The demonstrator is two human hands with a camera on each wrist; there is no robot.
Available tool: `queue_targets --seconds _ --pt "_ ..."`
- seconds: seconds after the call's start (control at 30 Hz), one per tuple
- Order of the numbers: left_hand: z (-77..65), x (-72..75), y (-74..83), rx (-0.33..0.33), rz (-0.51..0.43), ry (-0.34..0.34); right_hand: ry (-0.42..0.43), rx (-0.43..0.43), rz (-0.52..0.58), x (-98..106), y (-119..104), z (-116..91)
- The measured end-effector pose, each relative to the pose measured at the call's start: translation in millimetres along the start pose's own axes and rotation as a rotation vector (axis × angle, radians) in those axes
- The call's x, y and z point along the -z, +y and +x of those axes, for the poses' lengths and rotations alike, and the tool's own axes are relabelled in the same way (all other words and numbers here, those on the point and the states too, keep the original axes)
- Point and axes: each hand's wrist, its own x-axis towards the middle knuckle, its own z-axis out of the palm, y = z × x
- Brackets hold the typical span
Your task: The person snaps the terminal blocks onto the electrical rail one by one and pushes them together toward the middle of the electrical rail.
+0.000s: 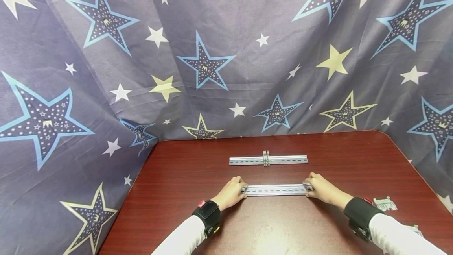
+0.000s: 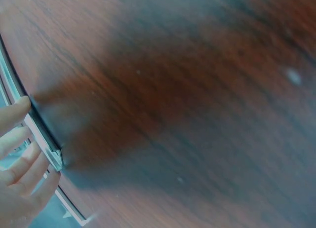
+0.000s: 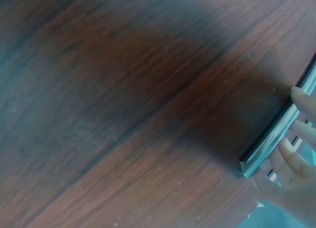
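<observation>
A slotted metal DIN rail (image 1: pixel 276 190) lies crosswise in front of the person, one hand at each end. The left hand (image 1: pixel 231 193) grips its left end; in the left wrist view the thumb is on the near edge of the rail (image 2: pixel 45 134) and the fingers reach over the far side. At the other end the right hand (image 1: pixel 321 189) holds the rail the same way, with thumb and fingers on opposite edges of the rail (image 3: pixel 276 134) in the right wrist view. Behind it, a second DIN rail (image 1: pixel 244 161) carries small clip-like pieces (image 1: pixel 266 158) near its middle.
All this is on a reddish-brown wooden table (image 1: pixel 187 156). Pale metallic-looking pieces (image 1: pixel 385 204) lie to the right, beside the right forearm, with more (image 1: pixel 415 230) partly hidden by the sleeve. A star-patterned cloth (image 1: pixel 216 101) hangs around the back and sides.
</observation>
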Motion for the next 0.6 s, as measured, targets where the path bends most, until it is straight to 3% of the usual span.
queue_targets --seconds 0.6 --pt "6.0 -3.0 -8.9 0.018 -0.005 0.017 0.025 0.003 0.027 0.6 -0.5 8.0"
